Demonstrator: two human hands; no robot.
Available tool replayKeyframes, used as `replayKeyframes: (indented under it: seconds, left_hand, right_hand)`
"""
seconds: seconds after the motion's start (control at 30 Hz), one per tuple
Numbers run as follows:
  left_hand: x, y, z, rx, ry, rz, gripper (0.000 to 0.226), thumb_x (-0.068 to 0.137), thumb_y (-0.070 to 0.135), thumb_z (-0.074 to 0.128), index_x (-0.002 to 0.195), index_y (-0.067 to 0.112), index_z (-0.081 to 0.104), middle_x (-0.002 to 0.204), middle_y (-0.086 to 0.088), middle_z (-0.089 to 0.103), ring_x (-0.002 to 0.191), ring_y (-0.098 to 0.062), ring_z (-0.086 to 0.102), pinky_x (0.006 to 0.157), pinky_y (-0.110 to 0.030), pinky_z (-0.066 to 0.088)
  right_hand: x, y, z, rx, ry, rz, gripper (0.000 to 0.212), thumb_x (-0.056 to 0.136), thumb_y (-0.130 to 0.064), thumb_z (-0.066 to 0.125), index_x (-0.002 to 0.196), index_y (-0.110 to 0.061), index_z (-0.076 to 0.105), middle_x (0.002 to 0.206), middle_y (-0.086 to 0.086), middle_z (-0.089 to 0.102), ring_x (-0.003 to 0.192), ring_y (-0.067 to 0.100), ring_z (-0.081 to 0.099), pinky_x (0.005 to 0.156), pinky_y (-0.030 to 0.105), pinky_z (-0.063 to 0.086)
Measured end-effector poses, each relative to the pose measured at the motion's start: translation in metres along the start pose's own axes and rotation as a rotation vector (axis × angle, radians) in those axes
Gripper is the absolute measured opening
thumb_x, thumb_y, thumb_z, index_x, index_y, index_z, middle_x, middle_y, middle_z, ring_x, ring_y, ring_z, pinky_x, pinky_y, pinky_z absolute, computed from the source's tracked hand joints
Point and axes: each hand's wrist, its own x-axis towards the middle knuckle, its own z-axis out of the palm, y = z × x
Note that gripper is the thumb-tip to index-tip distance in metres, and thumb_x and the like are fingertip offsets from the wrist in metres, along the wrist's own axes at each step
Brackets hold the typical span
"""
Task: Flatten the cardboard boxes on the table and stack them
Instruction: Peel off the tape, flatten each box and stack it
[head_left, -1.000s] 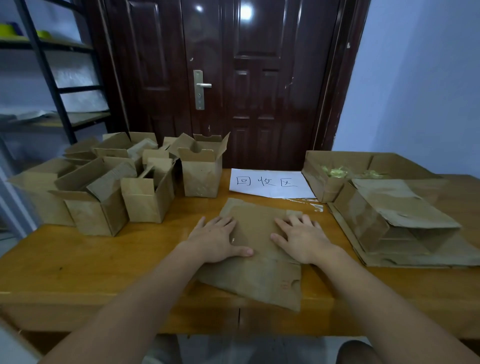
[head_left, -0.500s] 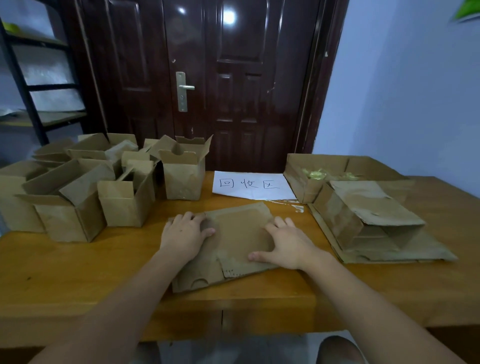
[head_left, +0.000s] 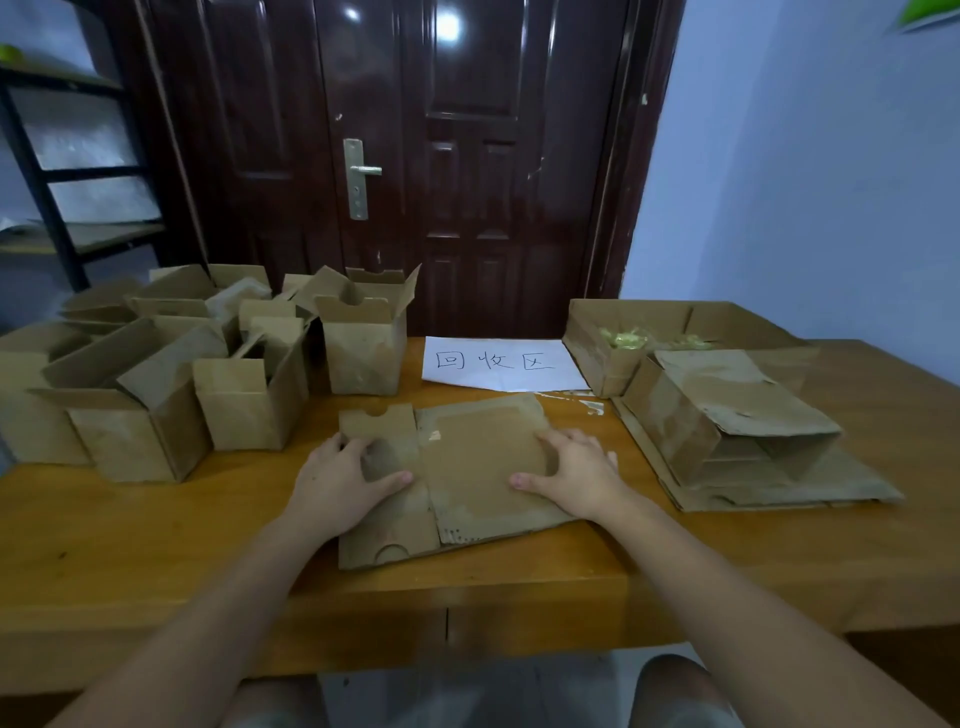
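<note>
Both hands have slid outward on the flattened box (head_left: 467, 467), now turned square to the desk (head_left: 104, 530) edge. Left hand (head_left: 337, 483) and right hand (head_left: 571, 475) lie spread, fingers loosely curved and gripping nothing, pressing it flat to crease it, I'd guess. Standing boxes (head_left: 249, 400) wait at left; the flattened stack (head_left: 753, 441) sits right, beside the paper sign (head_left: 498, 364).

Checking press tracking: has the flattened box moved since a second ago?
Yes. The flattened box has turned under both hands: its long side lay angled away from the paper sign, and now lies roughly parallel to it, slightly closer.
</note>
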Motion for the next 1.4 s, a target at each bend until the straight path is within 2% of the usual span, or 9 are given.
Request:
replayKeyframes:
  seconds: [0.1,0.2,0.43,0.6,0.77,0.9,1.13,1.27,1.4]
  left_hand:
    - [0.0,0.011,-0.004,-0.114,0.075,-0.034,0.104,0.066,0.083,0.072,0.153,0.036,0.04,0.163,-0.005,0.023,0.146,-0.032,0.032,0.116,-0.053,0.037]
    - [0.005,0.033,-0.014,-0.245,0.075,-0.08,0.108,0.062,0.065,0.088,0.154,0.036,0.04,0.159,0.001,0.012,0.143,-0.035,0.034,0.114,-0.056,0.04]
    - [0.008,0.119,-0.032,-0.502,0.012,0.075,0.102,0.063,0.057,0.09,0.15,0.025,0.047,0.151,0.005,0.01,0.14,-0.032,0.032,0.116,-0.05,0.036]
    - [0.018,0.197,-0.022,-0.59,-0.04,0.26,0.089,0.072,0.05,0.089,0.147,0.019,0.051,0.134,0.009,0.014,0.112,-0.013,0.036,0.1,-0.028,0.038]
    - [0.033,0.266,0.011,-0.561,-0.084,0.353,0.086,0.077,0.053,0.085,0.147,0.018,0.05,0.13,0.009,0.013,0.121,-0.02,0.041,0.107,-0.035,0.039]
    - [0.035,0.308,0.045,-0.465,-0.112,0.41,0.089,0.084,0.06,0.076,0.154,0.016,0.043,0.145,0.003,0.017,0.137,-0.026,0.034,0.118,-0.043,0.034]
    - [0.021,0.34,0.098,-0.197,-0.275,0.552,0.1,0.083,0.085,0.051,0.162,0.029,0.025,0.152,0.008,0.017,0.143,-0.027,0.024,0.118,-0.046,0.025]
    - [0.02,0.342,0.123,0.003,-0.28,0.613,0.101,0.081,0.094,0.029,0.162,0.035,0.02,0.157,0.01,0.018,0.142,-0.03,0.023,0.116,-0.048,0.021]
    - [0.025,0.345,0.13,0.087,-0.243,0.625,0.106,0.075,0.099,0.013,0.162,0.038,0.021,0.167,0.01,0.008,0.154,-0.031,0.0,0.122,-0.057,0.002]
  right_hand:
    - [-0.004,-0.001,-0.008,0.198,0.0,0.003,0.105,0.069,-0.07,0.077,0.155,-0.03,0.033,0.148,-0.001,0.026,0.136,0.026,0.039,0.112,0.041,0.036]
    - [-0.004,0.002,-0.032,0.202,0.049,-0.022,0.109,0.066,-0.064,0.084,0.155,-0.024,0.034,0.152,-0.001,0.018,0.141,0.027,0.031,0.117,0.042,0.034]
    - [-0.005,0.038,-0.125,0.031,0.285,-0.017,0.095,0.078,-0.072,0.067,0.154,-0.025,0.038,0.16,0.0,0.023,0.144,0.029,0.028,0.117,0.051,0.032]
    - [-0.009,0.092,-0.175,-0.061,0.329,0.1,0.091,0.079,-0.07,0.068,0.152,-0.023,0.042,0.158,0.008,0.03,0.142,0.032,0.031,0.114,0.049,0.033]
    - [-0.01,0.157,-0.193,-0.051,0.276,0.219,0.09,0.081,-0.067,0.069,0.153,-0.02,0.042,0.158,0.009,0.031,0.143,0.033,0.032,0.117,0.05,0.031]
    - [-0.008,0.208,-0.19,-0.056,0.209,0.288,0.087,0.085,-0.063,0.067,0.154,-0.018,0.039,0.16,0.012,0.028,0.144,0.036,0.031,0.118,0.05,0.03]
    - [-0.006,0.279,-0.162,-0.031,0.06,0.363,0.069,0.093,-0.056,0.061,0.154,-0.03,0.038,0.164,0.012,0.022,0.146,0.039,0.026,0.119,0.053,0.027]
    - [-0.007,0.305,-0.14,-0.019,-0.04,0.378,0.059,0.099,-0.053,0.052,0.153,-0.034,0.039,0.165,0.012,0.02,0.148,0.038,0.026,0.119,0.052,0.026]
    - [-0.001,0.312,-0.135,-0.081,-0.062,0.37,0.062,0.1,-0.061,0.041,0.154,-0.033,0.037,0.165,0.009,0.021,0.149,0.037,0.023,0.12,0.054,0.023]
